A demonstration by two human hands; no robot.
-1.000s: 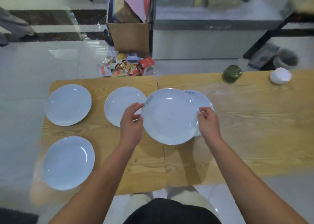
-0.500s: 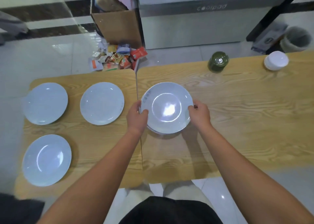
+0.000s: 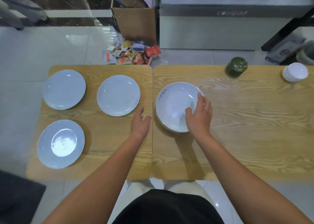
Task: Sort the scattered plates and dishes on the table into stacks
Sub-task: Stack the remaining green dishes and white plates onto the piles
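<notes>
A short stack of white plates [image 3: 171,104] sits on the right wooden table, near its left edge. My right hand [image 3: 199,115] lies over the stack's right side, fingers relaxed on the top plate. My left hand [image 3: 140,124] hovers open above the left table, just left of the stack and below the middle plate, holding nothing. Three single white plates lie on the left table: one at the back left [image 3: 64,89], one at the back right [image 3: 118,95], one at the front left [image 3: 60,143].
A dark green jar [image 3: 236,67] and a small white bowl [image 3: 295,71] stand at the back of the right table [image 3: 246,130]. Behind the tables, snack packets [image 3: 131,53] lie on the tiled floor by a cardboard box [image 3: 136,21].
The plate I held in both hands has come down onto the stack. My left hand has let go and moved left; my right hand has shifted onto the top plate.
</notes>
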